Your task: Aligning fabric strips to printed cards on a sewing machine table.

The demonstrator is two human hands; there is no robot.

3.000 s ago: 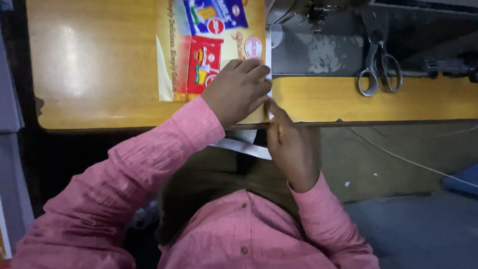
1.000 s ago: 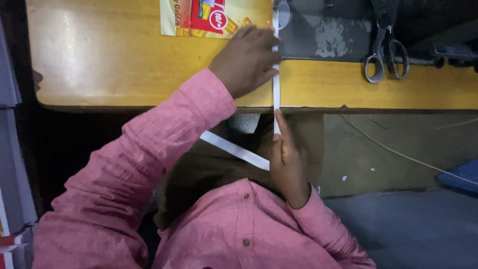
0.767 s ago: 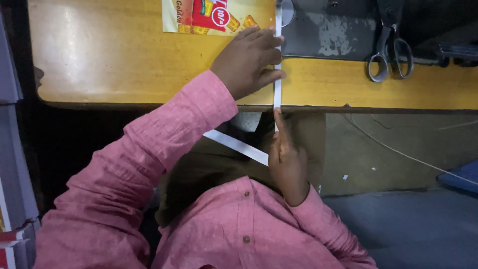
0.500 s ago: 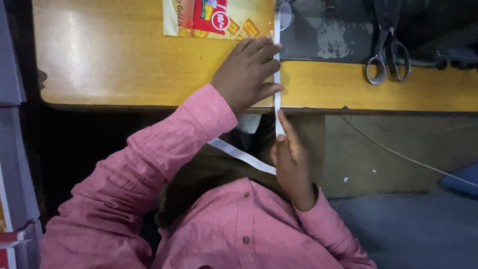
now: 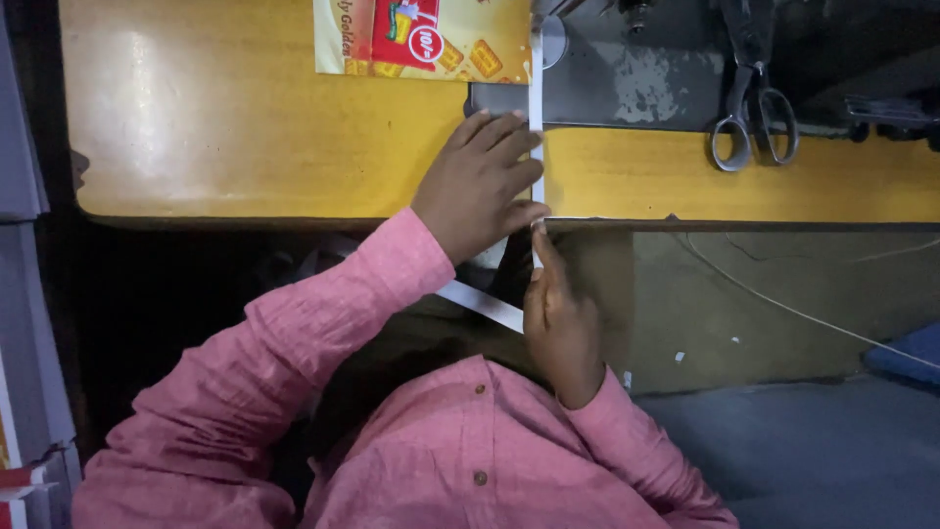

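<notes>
Both hands (image 5: 480, 186) pinching white strip (image 5: 536, 108)

My desk (image 5: 245, 127) is a glossy yellow-orange top with a dark front edge, and light glares off its left part. A colourful printed packet (image 5: 421, 39) lies flat at its far side. Beside that sits a worn grey metal machine bed (image 5: 636, 83), with a pair of scissors (image 5: 749, 118) resting on it. Under the desk it is dark. To my right a thin cord (image 5: 783, 304) runs across a dull panel, above a grey floor (image 5: 813, 451).
</notes>
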